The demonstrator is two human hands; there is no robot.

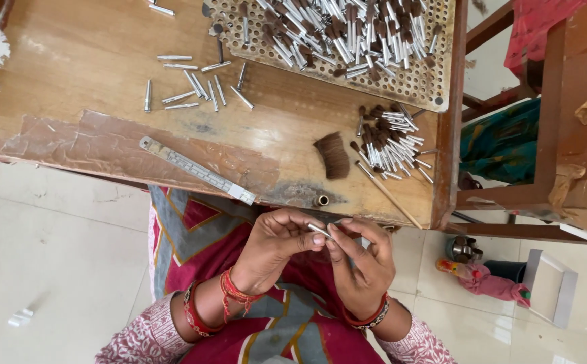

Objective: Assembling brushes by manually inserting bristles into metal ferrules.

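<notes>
Table (pixel 105 67) fills the upper frame, perforated tray (pixel 414 84) of metal tubes upper centre, steel ruler (pixel 196 170) at mid-left edge, bristle tuft (pixel 334 155) and small brush pile (pixel 387 141) centre right. I see both hands at lower centre over the lap: left hand (pixel 273 246) and right hand (pixel 361 259) pinch one thin metal tube (pixel 319 230) between fingertips, wrists bent inward. I'd judge: keep the tube level, grip light, ends clear.

Counts: 1 steel ruler (pixel 196 170), 1 tuft of brown bristles (pixel 333 155), 1 perforated tray (pixel 420 84), 1 brass ferrule (pixel 321 200), 2 hands.
</notes>
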